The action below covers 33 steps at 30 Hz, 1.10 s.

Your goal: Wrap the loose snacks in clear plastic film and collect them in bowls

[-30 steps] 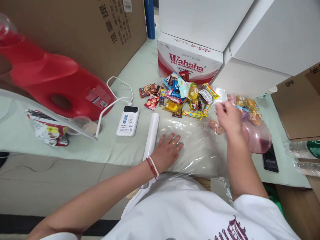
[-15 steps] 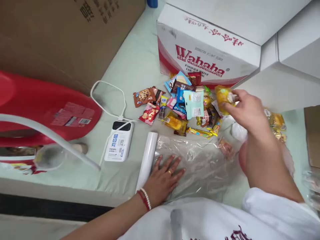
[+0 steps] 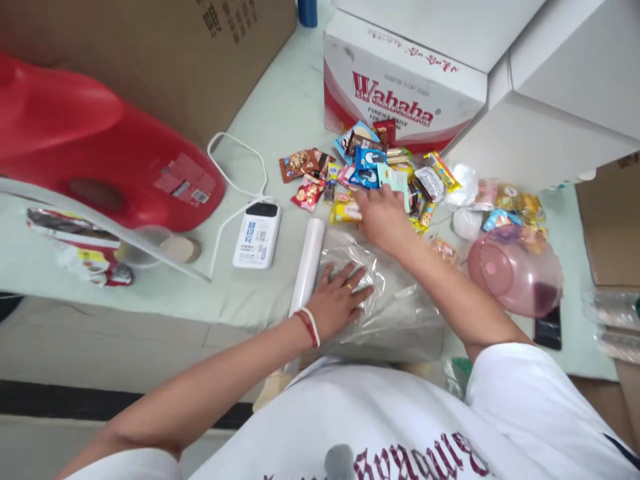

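Note:
My left hand (image 3: 345, 300) lies flat, fingers spread, on a sheet of clear plastic film (image 3: 395, 313), beside a white roll (image 3: 307, 263). My right hand (image 3: 384, 217) reaches onto a pile of wrapped snacks, thumb and fingers apart and curved downward. Its fingers are at a pale green packet (image 3: 395, 179), and a yellow packet (image 3: 345, 209) lies by its thumb. The fingertips are partly hidden, and I see nothing lifted. Around them lie a blue packet (image 3: 370, 159), a brown cookie packet (image 3: 299, 165) and a red packet (image 3: 309, 193).
Behind the pile stands a white Wahaba-style carton (image 3: 400, 100) lettered in red. On the right are a pink translucent bowl (image 3: 515, 273), more snacks (image 3: 520, 203) and a dark phone (image 3: 549, 328). A white power bank (image 3: 257, 237) with its cable and a red container (image 3: 165, 173) are at left.
My right hand has moved left to the middle of the pile, and the yellow packet it held is no longer in its grasp. My left hand remains on the film. The view has shifted.

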Each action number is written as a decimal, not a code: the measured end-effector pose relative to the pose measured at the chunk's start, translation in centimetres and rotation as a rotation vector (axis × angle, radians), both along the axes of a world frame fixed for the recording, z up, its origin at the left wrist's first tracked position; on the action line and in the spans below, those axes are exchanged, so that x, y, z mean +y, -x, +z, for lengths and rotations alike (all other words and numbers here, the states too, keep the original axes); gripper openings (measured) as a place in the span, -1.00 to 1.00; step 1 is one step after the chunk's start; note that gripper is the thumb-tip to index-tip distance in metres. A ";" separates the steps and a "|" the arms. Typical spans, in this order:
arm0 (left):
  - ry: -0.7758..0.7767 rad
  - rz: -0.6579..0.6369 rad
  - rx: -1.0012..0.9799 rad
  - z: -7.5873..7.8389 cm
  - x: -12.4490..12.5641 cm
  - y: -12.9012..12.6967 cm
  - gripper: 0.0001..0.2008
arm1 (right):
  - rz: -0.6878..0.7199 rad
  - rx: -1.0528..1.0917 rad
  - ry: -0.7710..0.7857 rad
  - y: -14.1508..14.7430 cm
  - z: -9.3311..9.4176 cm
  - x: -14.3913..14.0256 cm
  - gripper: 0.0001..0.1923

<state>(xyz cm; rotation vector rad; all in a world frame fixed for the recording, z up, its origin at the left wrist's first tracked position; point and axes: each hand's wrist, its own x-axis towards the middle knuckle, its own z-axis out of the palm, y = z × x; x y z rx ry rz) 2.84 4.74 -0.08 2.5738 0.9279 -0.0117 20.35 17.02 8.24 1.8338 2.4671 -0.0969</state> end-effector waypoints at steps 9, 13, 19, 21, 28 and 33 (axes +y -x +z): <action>0.031 0.060 0.050 0.5 0.0 -1.1 -0.41 | 0.184 0.144 0.095 -8.7 0.1 -11.6 -0.37; 0.049 0.061 0.080 2.1 -0.1 -1.0 -0.49 | 0.067 0.099 0.178 -8.3 -3.4 -14.0 -0.31; -0.185 0.568 -0.030 5.3 -0.4 0.4 -0.59 | 0.061 0.111 0.170 -8.6 -3.1 -15.1 -0.35; -0.208 0.771 0.039 5.1 -0.3 0.9 -0.47 | 0.049 0.123 0.178 -8.9 -3.0 -15.0 -0.36; -0.120 0.778 0.142 2.1 0.6 2.4 -0.34 | -0.070 0.255 0.026 -10.0 -3.5 -14.6 -0.49; -0.101 0.770 0.170 2.3 0.9 2.5 -0.37 | -0.176 0.164 0.051 -7.5 -2.9 -14.7 -0.41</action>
